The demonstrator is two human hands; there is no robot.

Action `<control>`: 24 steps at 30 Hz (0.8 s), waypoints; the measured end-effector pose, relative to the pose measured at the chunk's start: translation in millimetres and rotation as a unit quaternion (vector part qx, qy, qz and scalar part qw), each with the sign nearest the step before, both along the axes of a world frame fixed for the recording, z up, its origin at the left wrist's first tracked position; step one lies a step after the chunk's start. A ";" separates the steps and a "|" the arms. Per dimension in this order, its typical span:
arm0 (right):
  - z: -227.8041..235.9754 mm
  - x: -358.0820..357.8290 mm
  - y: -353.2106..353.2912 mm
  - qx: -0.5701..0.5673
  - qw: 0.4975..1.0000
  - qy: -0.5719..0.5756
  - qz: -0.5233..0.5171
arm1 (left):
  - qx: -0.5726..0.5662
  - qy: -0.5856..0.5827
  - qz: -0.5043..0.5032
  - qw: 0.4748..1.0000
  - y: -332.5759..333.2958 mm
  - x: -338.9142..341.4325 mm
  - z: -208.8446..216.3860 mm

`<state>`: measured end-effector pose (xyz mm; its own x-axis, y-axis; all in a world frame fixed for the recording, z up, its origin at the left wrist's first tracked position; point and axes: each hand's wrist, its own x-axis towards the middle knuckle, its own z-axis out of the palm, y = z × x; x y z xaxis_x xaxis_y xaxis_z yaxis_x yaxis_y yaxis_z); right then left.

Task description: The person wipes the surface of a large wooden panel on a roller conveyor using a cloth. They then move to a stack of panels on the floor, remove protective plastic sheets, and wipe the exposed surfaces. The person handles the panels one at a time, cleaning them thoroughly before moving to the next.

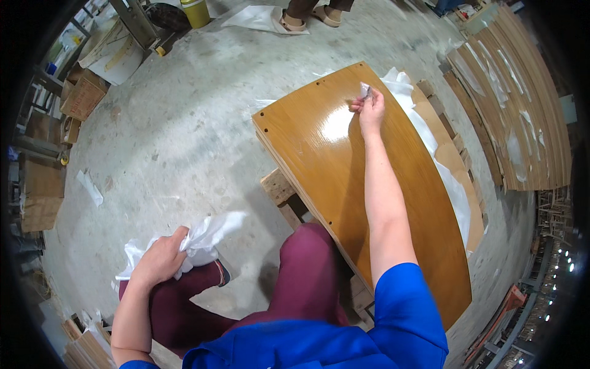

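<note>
A glossy brown curved wooden panel with small dark holes near its edges lies to my right. My right hand is over its far part, with fingers pinched on a small crumpled whitish-grey scrap. Whether the scrap touches the surface I cannot tell. By my left knee, my left hand is closed round a crumpled white wrapping sheet, one loose end trailing to the right. More white wrapping sheet sticks out from under the panel's right edge.
The panel rests on a wooden pallet. Stacked boards stand at the far right. A person's shoes are at the back, beside another white sheet. Cardboard boxes and a white bucket line the left side.
</note>
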<state>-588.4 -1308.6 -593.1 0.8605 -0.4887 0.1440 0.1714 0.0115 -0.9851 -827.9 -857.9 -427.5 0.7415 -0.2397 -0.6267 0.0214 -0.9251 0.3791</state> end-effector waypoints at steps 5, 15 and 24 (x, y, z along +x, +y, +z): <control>11.5 49.0 -11.9 -0.042 0.997 0.045 -0.051 | -0.009 0.018 -0.014 1.000 19.4 -0.3 1.1; 3.7 99.4 -30.2 -0.246 0.959 0.078 -0.117 | -0.020 0.067 -0.005 0.998 21.9 4.1 8.3; -4.0 116.7 -40.4 -0.380 0.906 0.079 -0.171 | -0.022 0.078 -0.026 0.996 18.8 11.7 7.8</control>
